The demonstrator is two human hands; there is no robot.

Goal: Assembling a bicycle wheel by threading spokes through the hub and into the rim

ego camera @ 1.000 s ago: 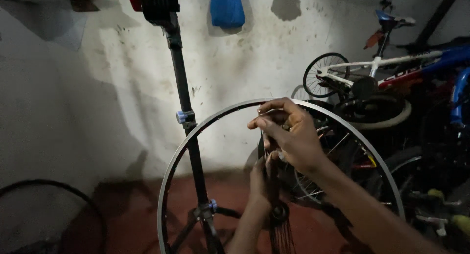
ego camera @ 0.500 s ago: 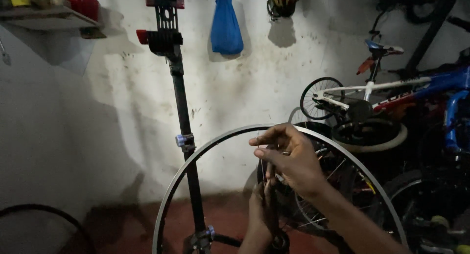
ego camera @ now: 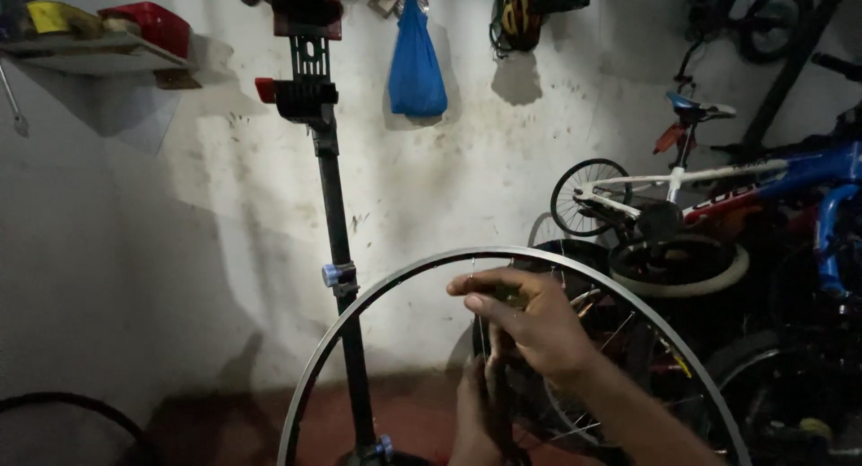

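Wall (ego camera: 503, 170) fills most of what we see, pale, scuffed plaster, dim and shadowed on the left, with a reddish floor (ego camera: 224, 421) below it. Along the right side we find a row of bicycles, a white-framed one (ego camera: 682, 183) in front and a blue one (ego camera: 808, 174) beside it, their lower parts lost in the dark. A black repair stand (ego camera: 337, 224) rises upright left of centre, its clamp head near the top edge. A shelf (ego camera: 99, 53) with a red thing and a yellow thing sits at the upper left, a blue bag (ego camera: 416, 66) hangs on the wall, and a helmet (ego camera: 521, 13) hangs near it, cut off by the top edge. A dark tyre (ego camera: 72, 408) curves in at the lower left, mostly out of frame.

The silver rim (ego camera: 422, 268) stands upright just before us, in front of the stand, its lower half cut off by the bottom edge. Thin spokes (ego camera: 480, 340) run down inside it; the hub is hidden. Our right hand (ego camera: 530, 318) is just under the top of the rim, fingers drawn together, pinching a spoke end or a small part we cannot make out. Our left hand (ego camera: 476, 412) is lower, in shadow, wrapped around the bunch of spokes; how tightly we cannot tell
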